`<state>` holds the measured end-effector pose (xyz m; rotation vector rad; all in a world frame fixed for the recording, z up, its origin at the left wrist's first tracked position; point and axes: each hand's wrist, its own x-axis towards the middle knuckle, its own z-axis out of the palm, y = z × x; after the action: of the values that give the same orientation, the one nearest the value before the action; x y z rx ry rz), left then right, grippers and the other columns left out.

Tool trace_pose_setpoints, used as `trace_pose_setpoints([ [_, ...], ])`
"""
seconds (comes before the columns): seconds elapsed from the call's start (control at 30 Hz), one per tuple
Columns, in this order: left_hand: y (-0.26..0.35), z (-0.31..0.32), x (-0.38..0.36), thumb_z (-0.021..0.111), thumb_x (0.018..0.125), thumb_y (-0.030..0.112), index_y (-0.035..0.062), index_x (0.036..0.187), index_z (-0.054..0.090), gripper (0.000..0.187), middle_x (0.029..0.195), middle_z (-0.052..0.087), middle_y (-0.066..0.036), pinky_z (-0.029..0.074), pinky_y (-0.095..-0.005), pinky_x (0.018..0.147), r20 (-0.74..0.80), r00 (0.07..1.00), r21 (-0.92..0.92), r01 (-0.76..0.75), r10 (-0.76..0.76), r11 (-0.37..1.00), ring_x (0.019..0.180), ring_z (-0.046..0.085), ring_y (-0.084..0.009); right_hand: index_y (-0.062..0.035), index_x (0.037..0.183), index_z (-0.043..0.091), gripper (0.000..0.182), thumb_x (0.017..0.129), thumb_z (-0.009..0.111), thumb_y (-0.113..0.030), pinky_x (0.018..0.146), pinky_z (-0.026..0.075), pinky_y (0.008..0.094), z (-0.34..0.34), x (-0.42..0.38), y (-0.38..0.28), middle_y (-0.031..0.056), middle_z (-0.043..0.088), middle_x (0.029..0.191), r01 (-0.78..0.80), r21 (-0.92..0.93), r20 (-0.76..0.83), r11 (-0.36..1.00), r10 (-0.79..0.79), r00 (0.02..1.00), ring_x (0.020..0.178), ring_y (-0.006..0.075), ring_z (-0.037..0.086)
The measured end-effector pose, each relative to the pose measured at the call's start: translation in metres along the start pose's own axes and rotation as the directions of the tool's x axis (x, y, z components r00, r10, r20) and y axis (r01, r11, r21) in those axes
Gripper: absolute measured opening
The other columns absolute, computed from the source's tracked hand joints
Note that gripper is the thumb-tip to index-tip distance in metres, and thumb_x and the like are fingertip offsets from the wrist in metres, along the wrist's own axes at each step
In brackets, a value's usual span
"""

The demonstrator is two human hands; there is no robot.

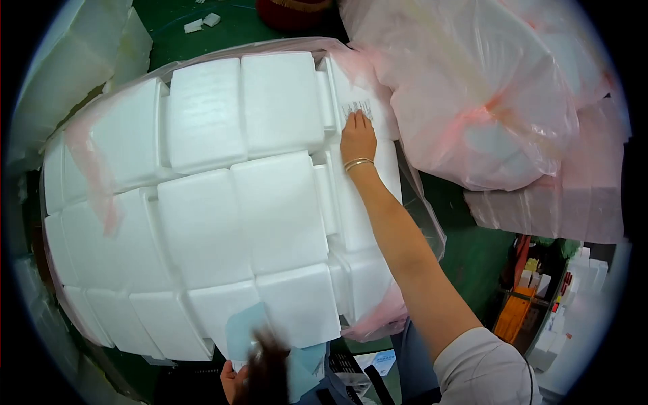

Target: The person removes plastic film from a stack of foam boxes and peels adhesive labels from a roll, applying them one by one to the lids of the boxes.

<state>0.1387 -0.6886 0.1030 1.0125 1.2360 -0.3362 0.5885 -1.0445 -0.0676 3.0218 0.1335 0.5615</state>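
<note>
My right hand [358,141], with a bangle at the wrist, reaches to the far right of the stack. Its fingertips rest on a printed label [358,108] stuck to a white foam block [380,121]; the fingers lie along the surface and grip nothing visible. At the bottom edge, my left hand [232,382] is partly cut off and closed at the edge of light blue sheets [246,329]. A dark brown blur, apparently hair, covers part of these sheets.
White foam blocks [277,209] stand in rows inside an opened pink plastic wrap [101,182]. A large pink-wrapped bundle [472,88] is at the upper right. An orange crate [513,316] sits lower right on the green floor [466,270]. Foam scraps [194,26] lie at the top.
</note>
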Motion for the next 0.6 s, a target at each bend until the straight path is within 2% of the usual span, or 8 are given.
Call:
trace_pose_setpoints([
  [0.13, 0.006, -0.009, -0.005, 0.066, 0.074, -0.007, -0.0054, 0.101, 0.056, 0.029, 0.087, 0.064, -0.010, 0.051, -0.0280, 0.067, 0.005, 1.000, 0.036, 0.004, -0.004, 0.999, 0.075, 0.063, -0.0159, 0.0056, 0.121, 0.050, 0.041, 0.085, 0.052, -0.015, 0.099, 0.039, 0.0392, -0.022, -0.007, -0.013, 0.0251, 0.047, 0.129, -0.069, 0.075, 0.095, 0.995, 0.062, 0.994, 0.120, 0.0356, 0.043],
  [0.27, 0.014, -0.009, -0.017, 0.065, 0.074, -0.007, -0.0056, 0.100, 0.057, 0.028, 0.086, 0.064, -0.010, 0.051, -0.0276, 0.067, 0.002, 1.000, 0.062, 0.003, -0.004, 0.998, 0.075, 0.062, -0.0154, 0.0042, 0.126, 0.045, 0.045, 0.088, 0.050, -0.019, 0.104, 0.032, 0.0418, -0.043, -0.020, -0.031, 0.0231, 0.043, 0.134, -0.058, 0.006, 0.130, 0.998, 0.057, 0.990, 0.125, 0.0380, 0.038],
  [0.33, 0.017, -0.002, -0.020, 0.065, 0.074, -0.007, -0.0057, 0.100, 0.057, 0.028, 0.086, 0.064, -0.009, 0.051, -0.0274, 0.067, 0.005, 1.000, 0.080, 0.002, -0.002, 0.997, 0.075, 0.062, -0.0151, 0.0021, 0.130, 0.042, 0.046, 0.090, 0.047, -0.020, 0.106, 0.028, 0.0453, -0.049, -0.016, -0.023, 0.0206, 0.041, 0.137, 0.142, 0.356, 0.268, 0.924, -0.246, 0.932, 0.128, 0.0365, 0.035],
  [0.37, 0.018, 0.002, -0.021, 0.065, 0.074, -0.007, -0.0058, 0.100, 0.057, 0.027, 0.086, 0.064, -0.009, 0.050, -0.0273, 0.067, 0.008, 1.000, 0.087, 0.003, -0.004, 0.996, 0.075, 0.062, -0.0150, 0.0021, 0.130, 0.042, 0.046, 0.090, 0.047, -0.020, 0.106, 0.028, 0.0453, -0.047, -0.009, -0.016, 0.0206, 0.041, 0.137, 0.142, 0.359, 0.268, 0.922, -0.248, 0.931, 0.128, 0.0365, 0.035],
  [0.43, 0.020, 0.013, -0.022, 0.065, 0.073, -0.007, -0.0059, 0.099, 0.057, 0.027, 0.085, 0.064, -0.009, 0.050, -0.0271, 0.066, 0.009, 1.000, 0.103, 0.001, -0.002, 0.995, 0.075, 0.062, -0.0147, 0.0004, 0.132, 0.040, 0.047, 0.092, 0.045, -0.022, 0.107, 0.024, 0.0472, -0.029, 0.016, 0.006, 0.0189, 0.039, 0.139, -0.028, 0.671, 0.210, 0.741, -0.154, 0.966, 0.132, 0.0330, 0.031],
  [0.47, 0.019, 0.018, -0.023, 0.065, 0.073, -0.007, -0.0059, 0.099, 0.058, 0.027, 0.085, 0.064, -0.009, 0.050, -0.0270, 0.066, 0.010, 1.000, 0.111, 0.001, -0.002, 0.994, 0.075, 0.062, -0.0146, -0.0001, 0.136, 0.036, 0.051, 0.094, 0.042, -0.028, 0.109, 0.022, 0.0462, -0.015, 0.023, 0.015, 0.0187, 0.034, 0.143, -0.036, 0.417, 0.175, 0.908, -0.041, 0.984, 0.135, 0.0298, 0.027],
  [0.57, 0.019, 0.035, -0.029, 0.065, 0.073, -0.007, -0.0061, 0.099, 0.058, 0.027, 0.085, 0.064, -0.009, 0.050, -0.0267, 0.066, 0.033, 0.999, 0.139, -0.014, 0.009, 0.990, 0.075, 0.061, -0.0142, 0.0044, 0.139, 0.029, 0.061, 0.094, 0.040, -0.037, 0.111, 0.018, 0.0446, -0.003, 0.024, 0.031, 0.0226, 0.028, 0.145, -0.028, 0.220, 0.190, 0.975, -0.015, 0.982, 0.136, 0.0328, 0.024],
  [0.6, 0.022, 0.041, -0.032, 0.065, 0.073, -0.007, -0.0061, 0.098, 0.058, 0.026, 0.084, 0.064, -0.008, 0.050, -0.0266, 0.066, 0.046, 0.999, 0.144, -0.028, 0.021, 0.989, 0.075, 0.061, -0.0140, 0.0067, 0.139, 0.025, 0.068, 0.094, 0.038, -0.043, 0.111, 0.017, 0.0461, -0.007, 0.027, 0.035, 0.0250, 0.023, 0.146, -0.145, 0.132, 0.263, 0.981, 0.106, 0.959, 0.137, 0.0351, 0.022],
])
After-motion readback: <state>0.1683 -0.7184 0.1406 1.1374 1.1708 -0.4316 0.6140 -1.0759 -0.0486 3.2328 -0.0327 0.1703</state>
